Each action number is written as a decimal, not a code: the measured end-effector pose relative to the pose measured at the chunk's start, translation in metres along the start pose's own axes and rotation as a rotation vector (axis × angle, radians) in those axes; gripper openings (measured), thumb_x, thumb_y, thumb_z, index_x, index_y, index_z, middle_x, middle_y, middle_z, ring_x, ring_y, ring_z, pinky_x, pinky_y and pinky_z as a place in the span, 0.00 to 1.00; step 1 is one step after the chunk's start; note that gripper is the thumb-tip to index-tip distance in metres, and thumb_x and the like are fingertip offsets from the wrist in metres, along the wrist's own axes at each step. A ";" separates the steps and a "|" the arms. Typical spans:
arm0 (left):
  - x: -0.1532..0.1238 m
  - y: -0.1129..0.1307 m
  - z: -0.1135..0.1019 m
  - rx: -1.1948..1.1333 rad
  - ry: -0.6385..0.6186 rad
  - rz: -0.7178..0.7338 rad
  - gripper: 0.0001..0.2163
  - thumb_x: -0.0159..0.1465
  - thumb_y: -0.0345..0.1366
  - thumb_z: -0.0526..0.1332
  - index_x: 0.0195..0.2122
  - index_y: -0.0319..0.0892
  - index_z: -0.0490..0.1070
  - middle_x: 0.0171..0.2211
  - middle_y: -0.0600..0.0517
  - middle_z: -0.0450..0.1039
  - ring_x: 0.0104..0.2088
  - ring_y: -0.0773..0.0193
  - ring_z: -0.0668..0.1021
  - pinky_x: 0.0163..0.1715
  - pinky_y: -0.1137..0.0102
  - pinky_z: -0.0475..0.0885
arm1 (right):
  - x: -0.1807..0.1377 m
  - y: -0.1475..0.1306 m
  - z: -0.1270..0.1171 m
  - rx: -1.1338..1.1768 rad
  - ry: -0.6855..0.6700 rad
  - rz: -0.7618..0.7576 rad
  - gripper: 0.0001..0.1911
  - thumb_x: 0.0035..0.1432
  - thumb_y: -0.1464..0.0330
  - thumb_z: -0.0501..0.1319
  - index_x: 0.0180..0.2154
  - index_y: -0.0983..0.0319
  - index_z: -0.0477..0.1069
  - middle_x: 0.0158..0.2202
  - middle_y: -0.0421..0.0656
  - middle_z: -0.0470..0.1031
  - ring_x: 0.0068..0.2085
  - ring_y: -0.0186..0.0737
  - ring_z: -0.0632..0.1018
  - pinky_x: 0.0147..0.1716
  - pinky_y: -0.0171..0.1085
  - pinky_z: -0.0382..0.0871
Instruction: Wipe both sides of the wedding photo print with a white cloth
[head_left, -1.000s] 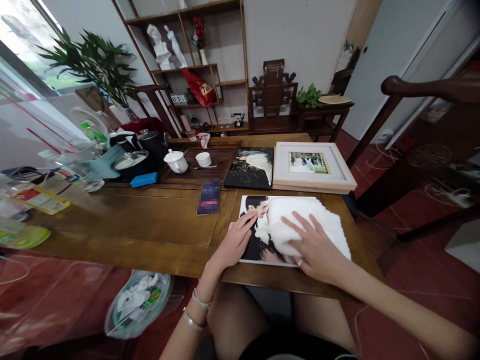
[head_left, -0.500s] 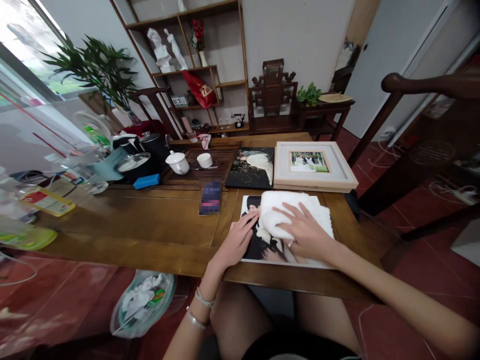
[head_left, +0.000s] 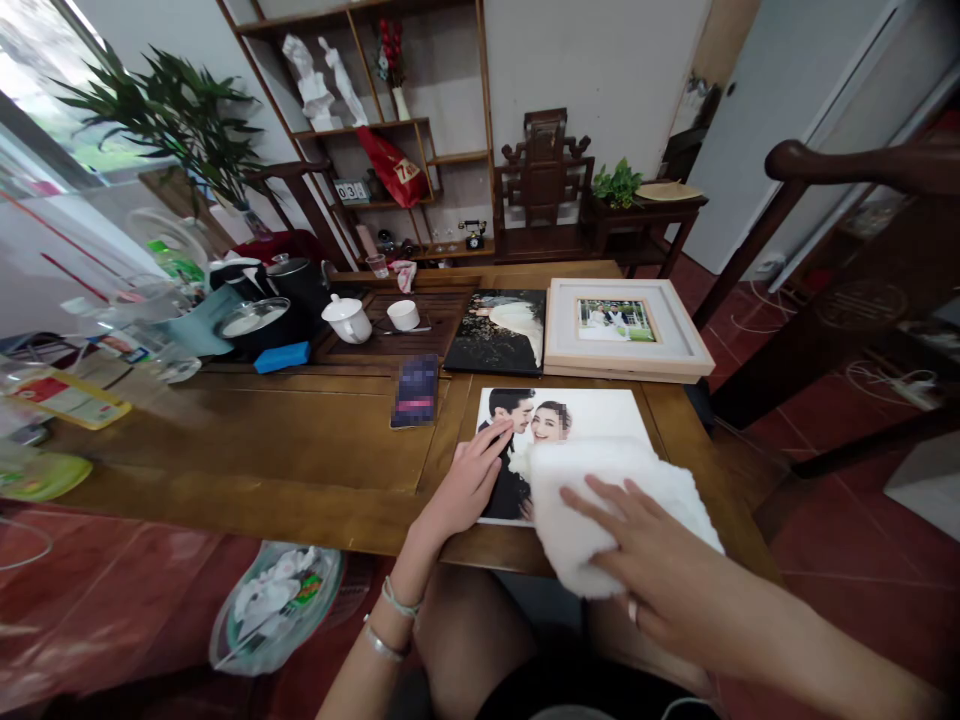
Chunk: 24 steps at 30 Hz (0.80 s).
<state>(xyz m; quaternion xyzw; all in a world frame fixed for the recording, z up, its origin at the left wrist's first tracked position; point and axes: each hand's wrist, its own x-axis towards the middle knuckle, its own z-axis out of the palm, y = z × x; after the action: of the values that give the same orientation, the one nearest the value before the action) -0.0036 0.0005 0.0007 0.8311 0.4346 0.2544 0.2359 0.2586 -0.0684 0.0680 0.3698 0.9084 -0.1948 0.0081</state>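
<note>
A: What has just changed?

B: The white cloth [head_left: 566,540]. Take a clock centred on the photo panel [head_left: 596,415], twelve pointing away from the person. Half a second ago the cloth lies towards twelve; now it is down around five, and its lower part appears past the counter [head_left: 322,440] edge.

A: And what does that mean for the work?

B: The panel's upper part, with both printed heads, is uncovered. I judge that any contact with the cloth now falls only on the near part, from four to six.

A: How is the right grip?

B: Wide. The right hand [head_left: 652,565] rests over the cloth, fingers spread on top. Whether it pinches a fold underneath, I can't tell.

A: And the left?

B: The left hand [head_left: 474,478] keeps its place at nine, nearly flat, fingers loosely together on the panel, holding nothing.

A: So where is the panel?

B: On the counter, just right of the left hand and at about eleven from the right. The dark print [head_left: 499,340] lies at eleven beyond it, the pale framed picture [head_left: 622,325] at one.
</note>
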 end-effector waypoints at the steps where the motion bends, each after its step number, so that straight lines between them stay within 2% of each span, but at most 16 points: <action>1: 0.000 0.000 0.000 -0.001 0.000 0.001 0.22 0.71 0.36 0.42 0.66 0.48 0.49 0.66 0.47 0.52 0.66 0.57 0.55 0.63 0.54 0.52 | -0.002 -0.006 0.001 0.018 -0.017 -0.016 0.18 0.48 0.74 0.59 0.42 0.56 0.76 0.68 0.43 0.46 0.66 0.63 0.47 0.60 0.65 0.44; 4: 0.000 -0.001 0.001 -0.003 0.000 0.005 0.22 0.71 0.36 0.41 0.66 0.49 0.49 0.66 0.48 0.52 0.66 0.58 0.54 0.63 0.54 0.52 | 0.002 -0.002 -0.003 0.039 -0.014 -0.031 0.19 0.47 0.74 0.59 0.42 0.56 0.76 0.68 0.40 0.48 0.66 0.60 0.48 0.61 0.63 0.43; 7: 0.000 -0.002 0.001 -0.006 0.006 0.013 0.22 0.71 0.36 0.42 0.66 0.49 0.50 0.66 0.48 0.52 0.66 0.57 0.55 0.63 0.55 0.52 | 0.021 0.025 -0.012 0.013 0.073 -0.041 0.23 0.46 0.76 0.58 0.45 0.56 0.74 0.66 0.42 0.55 0.66 0.56 0.51 0.62 0.60 0.44; 11: 0.001 -0.001 0.001 -0.002 0.001 0.006 0.21 0.71 0.36 0.42 0.65 0.49 0.51 0.66 0.48 0.53 0.66 0.58 0.55 0.63 0.55 0.53 | 0.045 0.069 -0.023 -0.039 0.193 -0.066 0.17 0.52 0.74 0.56 0.43 0.58 0.74 0.63 0.47 0.59 0.65 0.53 0.54 0.60 0.60 0.47; 14: 0.001 0.000 0.000 0.002 -0.009 -0.004 0.22 0.71 0.36 0.42 0.66 0.49 0.50 0.66 0.48 0.52 0.66 0.58 0.55 0.63 0.55 0.53 | 0.052 0.083 -0.025 -0.083 0.245 -0.021 0.15 0.55 0.73 0.55 0.44 0.60 0.73 0.61 0.51 0.62 0.65 0.54 0.55 0.60 0.60 0.47; 18: 0.001 0.000 0.000 0.011 -0.013 -0.006 0.22 0.71 0.35 0.42 0.66 0.49 0.49 0.66 0.48 0.52 0.66 0.58 0.55 0.63 0.55 0.52 | 0.042 0.064 -0.017 -0.117 0.215 0.046 0.21 0.50 0.77 0.54 0.46 0.61 0.73 0.64 0.51 0.57 0.65 0.58 0.52 0.59 0.62 0.50; 21: 0.000 -0.001 0.000 0.014 -0.013 -0.003 0.22 0.71 0.36 0.41 0.66 0.49 0.49 0.66 0.48 0.52 0.66 0.58 0.55 0.63 0.55 0.52 | 0.022 0.030 -0.005 -0.080 0.097 0.077 0.24 0.48 0.77 0.55 0.47 0.59 0.74 0.66 0.48 0.53 0.65 0.62 0.51 0.57 0.63 0.53; 24: 0.000 -0.001 0.001 0.007 -0.006 -0.002 0.22 0.71 0.36 0.42 0.66 0.49 0.49 0.66 0.48 0.52 0.66 0.58 0.55 0.63 0.55 0.52 | 0.002 0.001 0.003 -0.026 -0.009 0.037 0.21 0.47 0.75 0.58 0.44 0.57 0.76 0.67 0.46 0.50 0.65 0.64 0.51 0.57 0.63 0.55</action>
<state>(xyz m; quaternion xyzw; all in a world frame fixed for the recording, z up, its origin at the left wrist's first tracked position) -0.0036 0.0011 -0.0002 0.8323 0.4356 0.2500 0.2345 0.2575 -0.0668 0.0648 0.3854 0.9039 -0.1846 0.0206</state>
